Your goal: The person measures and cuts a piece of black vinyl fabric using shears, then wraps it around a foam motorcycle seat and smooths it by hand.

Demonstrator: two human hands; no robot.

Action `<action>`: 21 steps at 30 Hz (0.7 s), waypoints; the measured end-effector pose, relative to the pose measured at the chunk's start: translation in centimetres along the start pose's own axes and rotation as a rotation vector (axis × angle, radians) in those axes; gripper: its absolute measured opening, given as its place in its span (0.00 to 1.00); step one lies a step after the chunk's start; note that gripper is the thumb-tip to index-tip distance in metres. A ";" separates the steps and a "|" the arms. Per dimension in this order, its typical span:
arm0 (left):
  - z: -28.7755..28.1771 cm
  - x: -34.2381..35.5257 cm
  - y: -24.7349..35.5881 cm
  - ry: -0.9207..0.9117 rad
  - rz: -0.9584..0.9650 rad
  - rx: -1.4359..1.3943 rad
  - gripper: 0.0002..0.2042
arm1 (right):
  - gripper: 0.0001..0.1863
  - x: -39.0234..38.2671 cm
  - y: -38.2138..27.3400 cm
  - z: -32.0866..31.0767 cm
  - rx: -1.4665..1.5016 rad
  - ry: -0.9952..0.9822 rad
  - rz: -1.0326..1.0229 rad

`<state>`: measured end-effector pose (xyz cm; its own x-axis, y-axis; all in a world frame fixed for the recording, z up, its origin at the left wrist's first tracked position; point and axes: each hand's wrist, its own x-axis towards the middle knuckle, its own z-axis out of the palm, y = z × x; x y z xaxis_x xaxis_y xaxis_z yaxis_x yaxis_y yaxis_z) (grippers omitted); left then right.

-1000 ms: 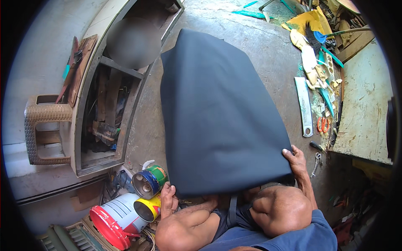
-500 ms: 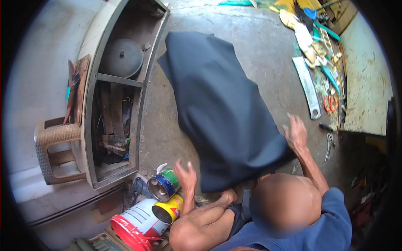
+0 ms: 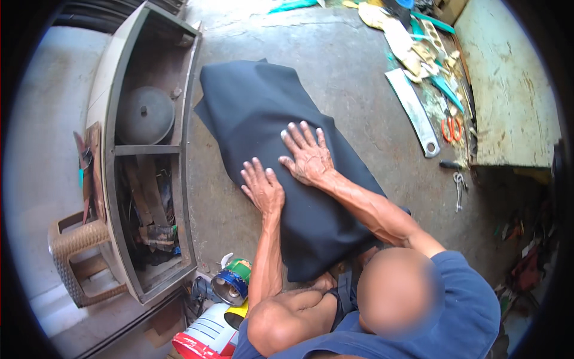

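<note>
A large dark navy fabric-covered cushion [image 3: 269, 119] lies flat on the concrete floor in the middle of the head view. My left hand [image 3: 263, 188] rests palm-down on its left edge, fingers spread. My right hand [image 3: 308, 157] presses flat on the cushion's middle, just beyond the left hand, fingers also apart. Neither hand holds anything. My bent knee [image 3: 281, 317] sits at the cushion's near end, and the near edge is partly hidden behind my body.
A curved wooden cabinet [image 3: 119, 149] lies on the left with a round metal lid [image 3: 145, 113] and scraps inside, beside a wicker stool [image 3: 75, 251]. Paint tins [image 3: 232, 282] and a red-and-white canister [image 3: 200, 335] stand near my knee. A hand saw [image 3: 412, 110], orange scissors [image 3: 451, 127] and a pale board [image 3: 508, 90] lie right.
The cushion was held up by its near edge; it now lies flat on the floor. Both hands left the edge and moved forward onto its top surface.
</note>
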<state>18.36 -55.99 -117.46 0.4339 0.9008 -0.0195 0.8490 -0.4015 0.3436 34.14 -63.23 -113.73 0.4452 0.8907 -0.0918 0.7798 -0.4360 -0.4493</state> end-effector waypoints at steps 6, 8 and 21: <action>-0.4 -0.4 -7.1 0.111 -0.205 -0.548 0.42 | 0.51 0.0 1.5 -2.5 0.392 -0.172 0.369; -0.1 -1.0 -7.4 -0.096 -0.334 -1.051 0.44 | 0.53 -0.6 2.8 -2.7 0.518 -0.256 0.518; 2.2 -1.6 -12.9 -0.069 -0.363 -1.300 0.37 | 0.44 -1.0 5.4 -3.3 1.140 -0.173 0.556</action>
<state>7.44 -52.63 -123.95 0.2946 0.8962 -0.3316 0.0371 0.3360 0.9411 39.36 -66.89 -113.11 0.4585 0.6671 -0.5872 -0.3471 -0.4738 -0.8093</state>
